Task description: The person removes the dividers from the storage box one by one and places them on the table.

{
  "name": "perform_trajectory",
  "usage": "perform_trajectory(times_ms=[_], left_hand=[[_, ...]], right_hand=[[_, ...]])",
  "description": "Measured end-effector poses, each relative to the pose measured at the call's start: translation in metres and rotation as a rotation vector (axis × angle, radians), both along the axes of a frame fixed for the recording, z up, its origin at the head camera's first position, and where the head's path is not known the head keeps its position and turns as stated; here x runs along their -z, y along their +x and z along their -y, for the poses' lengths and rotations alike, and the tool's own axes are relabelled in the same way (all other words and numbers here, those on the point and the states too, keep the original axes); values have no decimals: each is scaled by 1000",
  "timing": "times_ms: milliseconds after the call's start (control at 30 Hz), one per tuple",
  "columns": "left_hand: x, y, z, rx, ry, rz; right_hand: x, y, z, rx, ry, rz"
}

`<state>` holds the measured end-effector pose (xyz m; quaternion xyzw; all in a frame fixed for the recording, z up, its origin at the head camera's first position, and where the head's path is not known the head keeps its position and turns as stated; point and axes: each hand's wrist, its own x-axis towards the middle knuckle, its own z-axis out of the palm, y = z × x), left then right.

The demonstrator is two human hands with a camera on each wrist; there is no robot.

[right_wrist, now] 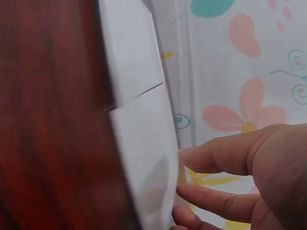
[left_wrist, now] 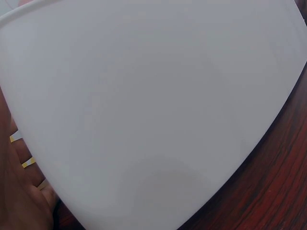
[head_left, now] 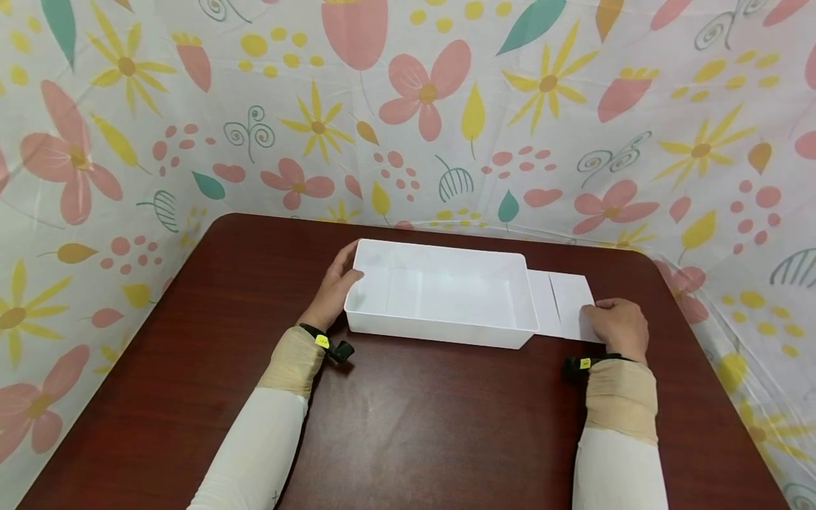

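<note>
A white rectangular plastic bin (head_left: 440,333) sits on the table, its open side up. My left hand (head_left: 333,289) grips its left end, thumb over the rim and fingers outside. In the left wrist view the bin wall (left_wrist: 153,105) fills most of the picture, with part of the left hand (left_wrist: 26,187) beside it. Right of the bin lie two flat white card pieces (head_left: 571,301), split by a thin dark line. At their outer edge my right hand (head_left: 618,327) pinches the nearer card (right_wrist: 144,158); thumb and curled fingertips meet its edge, and the undersides are hidden.
The dark red-brown wooden table (head_left: 446,425) has rounded far corners. Behind it and along both sides hangs a floral curtain (head_left: 421,156). Each wrist wears a black strap with a small camera, such as the left camera (head_left: 343,351).
</note>
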<state>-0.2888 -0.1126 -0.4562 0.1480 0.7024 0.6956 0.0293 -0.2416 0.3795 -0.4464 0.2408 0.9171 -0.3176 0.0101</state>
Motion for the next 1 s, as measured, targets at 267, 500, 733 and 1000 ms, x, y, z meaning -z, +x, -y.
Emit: perform_trajectory(times_ms=[267, 500, 733, 1000], left_hand=[[1, -1, 2, 2, -2, 3], [-1, -7, 1, 0, 4, -12], [2, -8, 2, -12, 12, -3], [4, -7, 1, 12, 3, -4]], right_hand=[[-35, -1, 35, -33, 0, -222], [-76, 1, 108, -189, 39, -452], [-65, 3, 189, -540, 92, -591], [-41, 18, 235, -782, 125, -451]])
